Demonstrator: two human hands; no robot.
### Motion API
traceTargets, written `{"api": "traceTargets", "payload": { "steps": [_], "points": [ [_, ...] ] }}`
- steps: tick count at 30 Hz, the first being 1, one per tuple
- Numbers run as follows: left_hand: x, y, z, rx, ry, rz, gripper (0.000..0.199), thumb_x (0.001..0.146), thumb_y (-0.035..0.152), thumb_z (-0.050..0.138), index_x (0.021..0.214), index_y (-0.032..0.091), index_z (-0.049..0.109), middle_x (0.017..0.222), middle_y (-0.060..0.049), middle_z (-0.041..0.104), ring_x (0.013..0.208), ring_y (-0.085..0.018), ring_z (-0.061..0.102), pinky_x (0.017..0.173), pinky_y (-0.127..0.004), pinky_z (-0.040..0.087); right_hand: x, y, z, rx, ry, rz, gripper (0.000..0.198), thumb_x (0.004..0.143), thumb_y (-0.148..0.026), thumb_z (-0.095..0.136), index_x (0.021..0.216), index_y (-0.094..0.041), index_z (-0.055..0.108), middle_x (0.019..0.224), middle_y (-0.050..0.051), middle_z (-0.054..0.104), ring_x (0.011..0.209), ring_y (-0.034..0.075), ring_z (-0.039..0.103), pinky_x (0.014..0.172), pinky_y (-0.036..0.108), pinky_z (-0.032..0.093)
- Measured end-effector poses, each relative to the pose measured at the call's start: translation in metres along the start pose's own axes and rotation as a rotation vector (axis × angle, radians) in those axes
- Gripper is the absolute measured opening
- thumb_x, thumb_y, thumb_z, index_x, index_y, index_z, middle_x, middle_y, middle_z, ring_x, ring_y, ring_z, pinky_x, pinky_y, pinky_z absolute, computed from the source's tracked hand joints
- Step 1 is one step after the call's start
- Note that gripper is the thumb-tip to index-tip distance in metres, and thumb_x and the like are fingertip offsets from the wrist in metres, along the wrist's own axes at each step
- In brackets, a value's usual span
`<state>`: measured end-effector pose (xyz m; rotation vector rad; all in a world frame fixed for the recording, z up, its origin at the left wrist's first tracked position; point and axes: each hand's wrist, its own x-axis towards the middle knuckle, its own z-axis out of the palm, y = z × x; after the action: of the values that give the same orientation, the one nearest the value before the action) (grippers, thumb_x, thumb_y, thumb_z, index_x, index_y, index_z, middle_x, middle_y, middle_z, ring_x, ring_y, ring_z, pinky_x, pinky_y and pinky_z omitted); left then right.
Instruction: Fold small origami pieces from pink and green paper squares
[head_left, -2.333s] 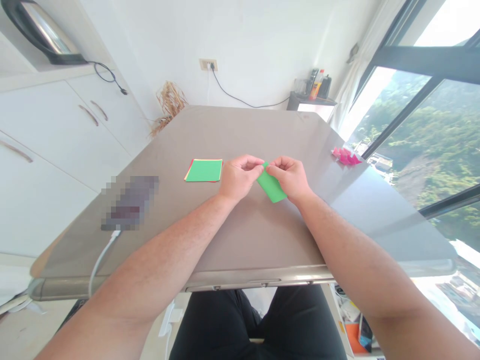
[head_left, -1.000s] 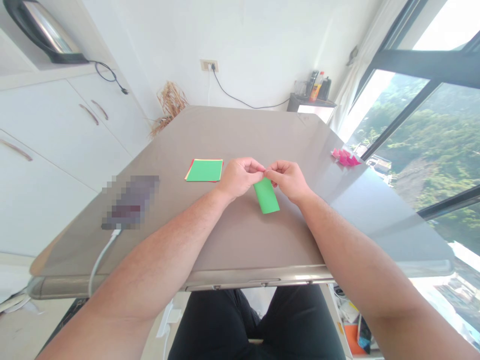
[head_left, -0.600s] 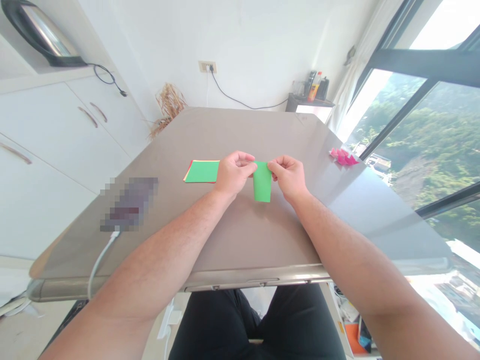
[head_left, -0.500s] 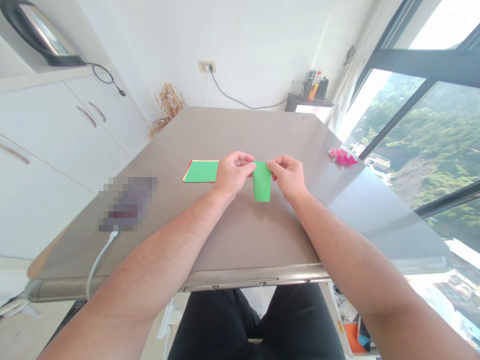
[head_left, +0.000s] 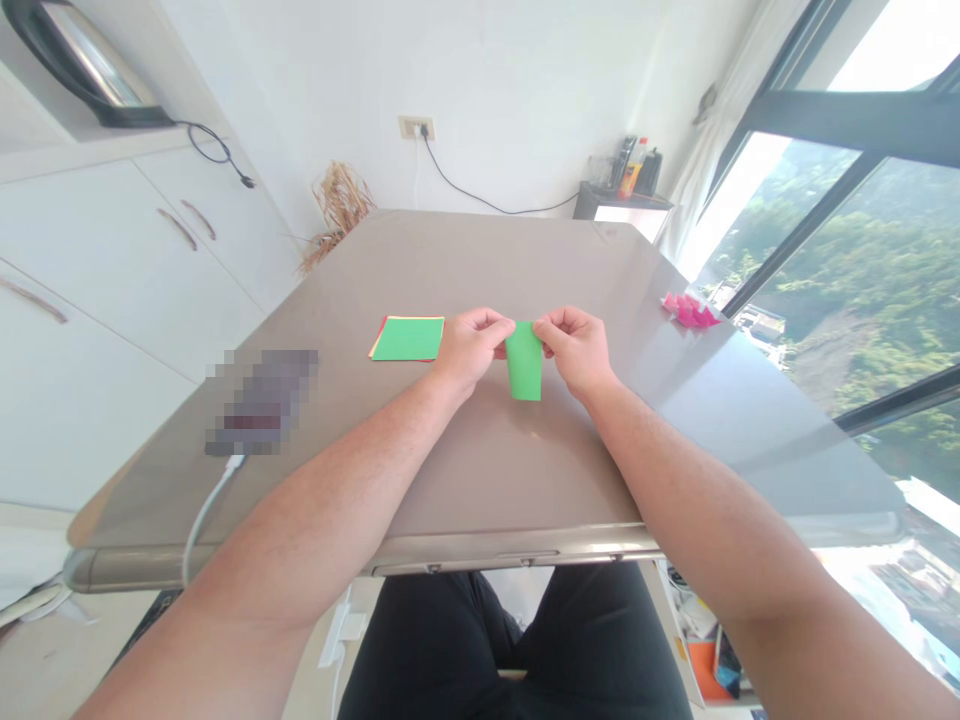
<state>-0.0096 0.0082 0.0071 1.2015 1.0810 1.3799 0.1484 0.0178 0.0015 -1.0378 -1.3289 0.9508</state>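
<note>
A narrow strip of green paper [head_left: 524,365] hangs upright above the table, held by its two top corners. My left hand [head_left: 474,348] pinches the top left corner between thumb and fingers. At the top right corner, my right hand [head_left: 574,345] grips the paper the same way. Left of my left hand lies a stack of coloured paper [head_left: 408,339], green on top with red and yellow edges showing; its right end is partly behind that hand.
Pink folded paper pieces [head_left: 690,310] lie near the table's right edge by the window. A blurred-out dark device [head_left: 262,405] with a white cable [head_left: 202,510] rests at the left. The table's front edge [head_left: 517,548] runs above my legs.
The view has shifted slightly, so the table things appear a little to the right and higher. My left thumb sits a bit farther onto the paper's corner; both hands keep their hold.
</note>
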Motion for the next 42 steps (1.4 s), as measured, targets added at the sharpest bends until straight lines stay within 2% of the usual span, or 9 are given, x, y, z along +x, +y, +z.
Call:
{"api": "traceTargets", "payload": {
  "steps": [7, 13, 18, 23, 30, 35, 42],
  "points": [
    [0.0022, -0.0014, -0.0010, 0.012, 0.088, 0.034, 0.020, 0.067, 0.031, 0.079, 0.072, 0.016, 0.067, 0.071, -0.003, 0.068, 0.069, -0.018, 0.066, 0.069, -0.036, 0.058, -0.0005, -0.0046, 0.0031, 0.015, 0.008, 0.021, 0.013, 0.072, -0.026, 0.068, 0.064, -0.020, 0.060, 0.056, -0.004, 0.054, 0.056, 0.010, 0.048, 0.055, 0.026, 0.040],
    [-0.0005, -0.0013, -0.0001, 0.001, -0.040, -0.022, 0.025, 0.071, 0.038, 0.078, 0.073, 0.016, 0.066, 0.073, -0.003, 0.069, 0.071, -0.018, 0.068, 0.070, -0.036, 0.058, -0.0007, -0.0040, 0.0029, 0.040, 0.021, 0.024, 0.012, 0.071, -0.025, 0.068, 0.063, -0.020, 0.060, 0.056, -0.004, 0.054, 0.056, 0.011, 0.049, 0.055, 0.026, 0.041],
    [-0.0011, -0.0011, -0.0007, 0.114, -0.012, 0.022, 0.027, 0.073, 0.040, 0.078, 0.073, 0.016, 0.067, 0.070, -0.003, 0.069, 0.068, -0.018, 0.066, 0.066, -0.034, 0.059, 0.0001, -0.0046, 0.0017, 0.056, 0.022, 0.019, 0.013, 0.072, -0.025, 0.068, 0.063, -0.021, 0.060, 0.055, -0.004, 0.054, 0.055, 0.011, 0.049, 0.055, 0.026, 0.042],
    [-0.0024, -0.0008, -0.0004, 0.138, -0.093, 0.009, 0.031, 0.073, 0.046, 0.078, 0.073, 0.016, 0.069, 0.073, -0.004, 0.071, 0.070, -0.018, 0.067, 0.067, -0.033, 0.058, 0.0011, -0.0059, -0.0004, 0.109, 0.044, 0.045, 0.013, 0.070, -0.024, 0.069, 0.062, -0.021, 0.059, 0.055, -0.004, 0.054, 0.055, 0.011, 0.050, 0.056, 0.027, 0.044],
    [-0.0018, -0.0035, -0.0019, 0.252, -0.013, 0.062, 0.033, 0.074, 0.048, 0.078, 0.071, 0.016, 0.067, 0.069, -0.003, 0.070, 0.063, -0.016, 0.063, 0.061, -0.029, 0.054, 0.0025, -0.0047, -0.0010, 0.144, 0.091, 0.066, 0.014, 0.068, -0.025, 0.070, 0.061, -0.021, 0.058, 0.053, -0.004, 0.054, 0.054, 0.011, 0.050, 0.054, 0.026, 0.043],
    [-0.0034, -0.0028, -0.0031, 0.246, -0.131, 0.042, 0.036, 0.074, 0.051, 0.077, 0.077, 0.016, 0.071, 0.077, -0.005, 0.072, 0.070, -0.017, 0.066, 0.067, -0.031, 0.055, 0.0032, -0.0039, -0.0027, 0.160, 0.113, 0.048, 0.013, 0.069, -0.026, 0.070, 0.063, -0.021, 0.060, 0.054, -0.004, 0.055, 0.054, 0.011, 0.051, 0.055, 0.026, 0.044],
    [-0.0004, -0.0036, -0.0049, 0.318, -0.139, 0.004, 0.032, 0.072, 0.047, 0.078, 0.073, 0.017, 0.070, 0.069, -0.003, 0.069, 0.062, -0.016, 0.063, 0.061, -0.029, 0.052, 0.0038, -0.0043, -0.0019, 0.149, 0.145, 0.067, 0.013, 0.067, -0.025, 0.070, 0.062, -0.021, 0.058, 0.054, -0.004, 0.054, 0.053, 0.011, 0.050, 0.053, 0.026, 0.042]
  ]
}}
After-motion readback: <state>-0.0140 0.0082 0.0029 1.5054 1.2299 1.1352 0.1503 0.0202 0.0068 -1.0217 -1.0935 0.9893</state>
